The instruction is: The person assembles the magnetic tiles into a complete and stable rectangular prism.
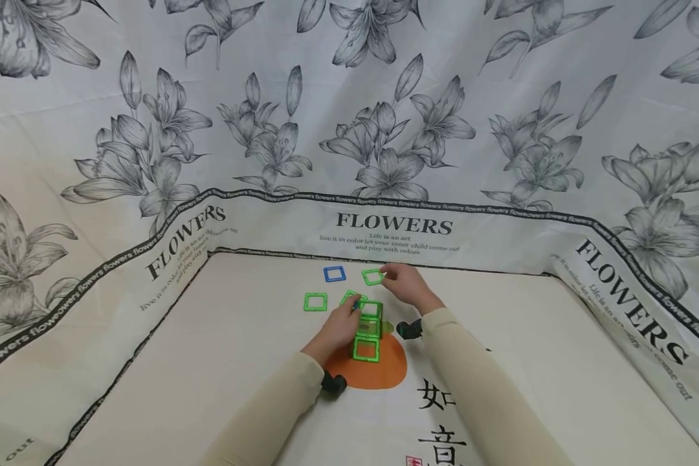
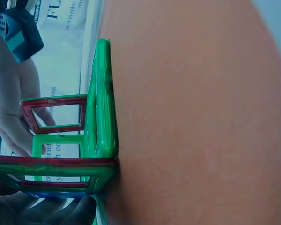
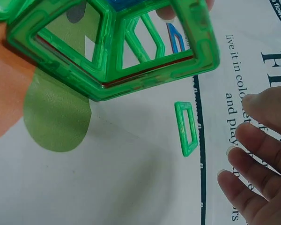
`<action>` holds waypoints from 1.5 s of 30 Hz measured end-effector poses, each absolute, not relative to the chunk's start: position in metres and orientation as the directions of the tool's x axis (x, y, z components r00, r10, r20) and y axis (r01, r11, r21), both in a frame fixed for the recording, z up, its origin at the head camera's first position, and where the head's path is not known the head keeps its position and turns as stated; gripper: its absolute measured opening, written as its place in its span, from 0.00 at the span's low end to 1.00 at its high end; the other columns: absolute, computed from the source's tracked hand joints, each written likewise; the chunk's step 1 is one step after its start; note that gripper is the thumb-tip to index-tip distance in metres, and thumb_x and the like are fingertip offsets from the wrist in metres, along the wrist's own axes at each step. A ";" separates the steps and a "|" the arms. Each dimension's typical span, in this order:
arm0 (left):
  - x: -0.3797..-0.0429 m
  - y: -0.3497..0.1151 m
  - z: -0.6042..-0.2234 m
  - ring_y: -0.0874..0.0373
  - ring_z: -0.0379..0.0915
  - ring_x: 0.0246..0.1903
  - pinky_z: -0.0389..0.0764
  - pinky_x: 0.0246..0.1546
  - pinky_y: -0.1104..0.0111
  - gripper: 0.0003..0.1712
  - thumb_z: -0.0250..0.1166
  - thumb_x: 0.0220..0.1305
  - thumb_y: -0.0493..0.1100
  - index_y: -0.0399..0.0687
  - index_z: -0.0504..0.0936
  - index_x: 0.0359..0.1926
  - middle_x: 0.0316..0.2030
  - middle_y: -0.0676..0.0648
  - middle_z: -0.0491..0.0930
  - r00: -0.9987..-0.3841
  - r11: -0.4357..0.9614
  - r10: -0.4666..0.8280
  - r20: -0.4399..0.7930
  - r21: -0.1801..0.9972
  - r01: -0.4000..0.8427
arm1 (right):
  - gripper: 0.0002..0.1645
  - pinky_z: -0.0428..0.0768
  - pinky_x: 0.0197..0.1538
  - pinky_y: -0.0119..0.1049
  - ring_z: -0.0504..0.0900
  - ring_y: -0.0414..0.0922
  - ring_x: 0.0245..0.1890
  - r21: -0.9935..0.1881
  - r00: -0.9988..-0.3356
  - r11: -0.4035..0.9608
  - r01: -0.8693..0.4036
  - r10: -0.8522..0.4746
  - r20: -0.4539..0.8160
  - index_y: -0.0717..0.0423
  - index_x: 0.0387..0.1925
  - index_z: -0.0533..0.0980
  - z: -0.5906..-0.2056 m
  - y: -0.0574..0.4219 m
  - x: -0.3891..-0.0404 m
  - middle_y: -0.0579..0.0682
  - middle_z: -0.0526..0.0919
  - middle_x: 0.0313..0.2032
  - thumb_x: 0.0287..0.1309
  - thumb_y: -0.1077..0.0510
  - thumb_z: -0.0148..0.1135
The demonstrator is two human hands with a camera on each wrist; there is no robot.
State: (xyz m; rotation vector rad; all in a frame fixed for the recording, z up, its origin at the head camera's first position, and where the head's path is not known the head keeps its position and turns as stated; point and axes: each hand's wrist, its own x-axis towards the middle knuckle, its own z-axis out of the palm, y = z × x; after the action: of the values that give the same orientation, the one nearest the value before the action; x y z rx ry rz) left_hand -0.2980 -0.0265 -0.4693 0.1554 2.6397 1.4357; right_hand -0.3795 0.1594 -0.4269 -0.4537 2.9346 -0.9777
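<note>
A structure of green magnetic tiles (image 1: 367,349) stands on the orange printed patch, with square frames joined edge to edge. My left hand (image 1: 339,330) holds its far left side, where a bit of blue shows by the fingertips. Seen from the left wrist, dark fingers (image 2: 61,211) lie against the lower tiles. My right hand (image 1: 406,285) reaches to the back, beside a loose green square tile (image 1: 373,277). From the right wrist, its fingers (image 3: 257,161) are spread and apart from that green tile (image 3: 186,129), holding nothing.
A blue square tile (image 1: 334,274) and a green square tile (image 1: 316,301) lie left of the hands. Another green tile (image 1: 349,296) sits partly behind the left hand. A flower-printed curtain (image 1: 393,223) borders the table at the back and sides.
</note>
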 end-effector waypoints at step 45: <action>-0.295 -0.026 -0.468 0.46 0.61 0.69 0.66 0.67 0.49 0.28 0.41 0.76 0.47 0.51 0.58 0.74 0.70 0.43 0.65 -0.989 0.545 0.144 -0.036 0.837 0.049 | 0.28 0.62 0.72 0.52 0.66 0.55 0.69 -0.289 -0.923 0.910 -0.298 -0.352 -0.155 0.48 0.68 0.67 -0.452 0.140 -0.401 0.53 0.71 0.66 0.67 0.60 0.46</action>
State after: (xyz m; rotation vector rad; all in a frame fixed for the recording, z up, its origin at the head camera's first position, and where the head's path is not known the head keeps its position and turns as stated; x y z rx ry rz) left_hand -0.2949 -0.0257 -0.4680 0.1670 2.6728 1.4422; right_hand -0.4012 0.1398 -0.4516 -0.4939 2.8687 -0.3866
